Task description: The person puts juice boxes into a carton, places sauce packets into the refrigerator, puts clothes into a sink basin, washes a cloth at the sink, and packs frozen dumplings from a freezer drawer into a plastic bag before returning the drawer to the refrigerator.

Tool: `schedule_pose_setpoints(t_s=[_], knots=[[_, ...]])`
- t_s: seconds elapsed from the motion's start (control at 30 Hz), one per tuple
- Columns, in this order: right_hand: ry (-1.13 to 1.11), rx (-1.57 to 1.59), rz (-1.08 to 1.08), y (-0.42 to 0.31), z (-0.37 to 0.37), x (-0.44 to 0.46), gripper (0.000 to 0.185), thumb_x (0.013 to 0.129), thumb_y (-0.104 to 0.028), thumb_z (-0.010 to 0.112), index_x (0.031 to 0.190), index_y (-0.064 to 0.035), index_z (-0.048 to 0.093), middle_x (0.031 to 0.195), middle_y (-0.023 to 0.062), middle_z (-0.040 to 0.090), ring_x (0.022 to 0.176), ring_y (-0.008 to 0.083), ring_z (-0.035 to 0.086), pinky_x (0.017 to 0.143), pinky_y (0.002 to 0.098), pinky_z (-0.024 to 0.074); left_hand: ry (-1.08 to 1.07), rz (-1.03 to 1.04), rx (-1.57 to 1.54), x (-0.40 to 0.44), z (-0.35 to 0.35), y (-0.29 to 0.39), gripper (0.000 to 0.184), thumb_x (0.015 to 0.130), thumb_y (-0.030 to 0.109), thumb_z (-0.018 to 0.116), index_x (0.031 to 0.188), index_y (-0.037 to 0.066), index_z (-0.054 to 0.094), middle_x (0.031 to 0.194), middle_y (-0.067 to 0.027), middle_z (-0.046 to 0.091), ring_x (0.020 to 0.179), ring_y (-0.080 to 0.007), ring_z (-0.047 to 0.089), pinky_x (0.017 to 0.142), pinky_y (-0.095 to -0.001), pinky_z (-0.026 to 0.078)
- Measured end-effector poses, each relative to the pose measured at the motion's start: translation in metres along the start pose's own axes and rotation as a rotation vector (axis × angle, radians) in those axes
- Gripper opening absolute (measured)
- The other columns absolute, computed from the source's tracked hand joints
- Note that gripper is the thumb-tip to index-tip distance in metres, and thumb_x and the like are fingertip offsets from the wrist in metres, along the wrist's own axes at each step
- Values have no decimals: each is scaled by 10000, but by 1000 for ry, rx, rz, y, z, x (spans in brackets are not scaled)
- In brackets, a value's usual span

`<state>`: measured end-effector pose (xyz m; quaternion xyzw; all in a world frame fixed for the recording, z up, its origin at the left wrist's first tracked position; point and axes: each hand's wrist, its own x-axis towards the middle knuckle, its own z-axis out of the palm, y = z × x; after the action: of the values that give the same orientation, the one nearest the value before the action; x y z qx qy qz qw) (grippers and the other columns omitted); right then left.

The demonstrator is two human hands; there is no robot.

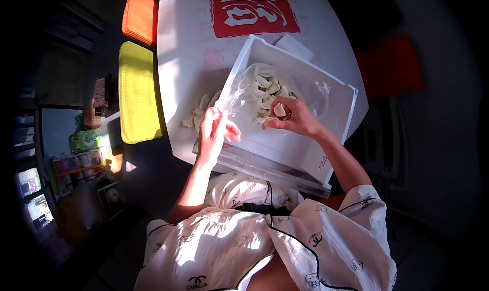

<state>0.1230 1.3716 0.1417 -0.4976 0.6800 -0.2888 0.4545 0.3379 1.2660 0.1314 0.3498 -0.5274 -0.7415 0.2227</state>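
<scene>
A white drawer-like bin (333, 79) stands on the table in front of me, with a transparent plastic bag (318, 89) spread inside it. Several pale dumplings (263, 82) lie in the bag. My right hand (300, 118) reaches over the bin, its fingers closed around a dumpling (279, 109), just above the others. At the bin's left wall my left hand (216, 128) pinches the edge of the bag, bright in the sunlight. More dumplings (196, 115) sit on the table left of the bin, partly hidden by my left hand and the bin.
The light table (186, 26) has a red square with white lettering (254, 11) at its far end. A white sheet (294, 47) lies behind the bin. Yellow (138, 92) and orange (140, 17) chairs line the left side; a red-orange chair (395, 67) is at right.
</scene>
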Motion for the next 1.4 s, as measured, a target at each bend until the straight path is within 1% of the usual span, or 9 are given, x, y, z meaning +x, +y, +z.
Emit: schedule_pose_setpoints(t_s=[0.13,0.33,0.4,0.6,0.83,1.07,1.17,1.27,1.4], knots=[[367,-74,-85,27,12,27,574,693,-158,714,1188,-88,432,1123,114,516,1007,253,542,762,359,482,-305,-153,86,-22,3,13,242,927,188,432,1014,-27,500,673,-109,602,578,-146,594,557,-239,480],[544,-1163,128,52,-29,-41,328,704,-212,673,950,-5,609,1205,139,477,1196,315,361,1000,386,276,-405,6,104,-48,-3,31,69,853,64,547,830,9,513,691,-8,538,632,-62,523,591,-204,435],[596,-1126,67,70,-49,-68,274,736,-231,648,636,23,621,1010,136,593,1065,287,493,958,370,346,-354,126,114,-52,-7,47,64,836,32,550,814,17,492,706,5,511,656,-57,494,624,-198,405],[136,-955,-27,-41,-82,-115,205,661,-105,691,584,-3,532,764,70,577,865,209,557,866,340,435,-139,288,-20,-33,-5,102,117,822,9,527,923,-47,505,773,-51,501,731,-122,501,696,-238,409],[272,-988,-274,-66,-75,-123,132,593,29,632,614,-35,518,725,30,535,756,188,551,897,392,410,-428,228,-125,2,-7,90,278,831,-36,448,1080,6,564,1073,-124,547,905,-161,526,832,-286,408],[740,-188,-510,-27,-26,-97,303,565,213,597,594,-18,403,688,77,542,623,130,558,550,226,468,-417,414,34,5,33,70,258,747,-129,547,974,-25,611,803,-59,583,679,-122,558,825,-318,469],[722,529,-308,-50,9,-81,258,668,-51,737,736,13,497,642,63,531,602,88,551,543,204,424,-350,537,233,-2,67,73,172,653,-122,620,785,-16,650,705,-62,591,611,-127,548,745,-310,499],[401,239,-359,-59,17,-67,156,700,36,622,826,35,531,675,98,535,577,150,532,532,237,409,-348,718,547,-1,81,76,88,648,5,665,717,20,611,702,-64,577,631,-187,526,601,-285,430],[405,114,-302,-47,5,-70,210,656,125,471,813,19,561,725,102,563,628,179,555,560,265,439,-391,600,359,20,76,66,270,652,7,659,865,28,494,886,-48,536,822,-129,511,797,-273,411]])
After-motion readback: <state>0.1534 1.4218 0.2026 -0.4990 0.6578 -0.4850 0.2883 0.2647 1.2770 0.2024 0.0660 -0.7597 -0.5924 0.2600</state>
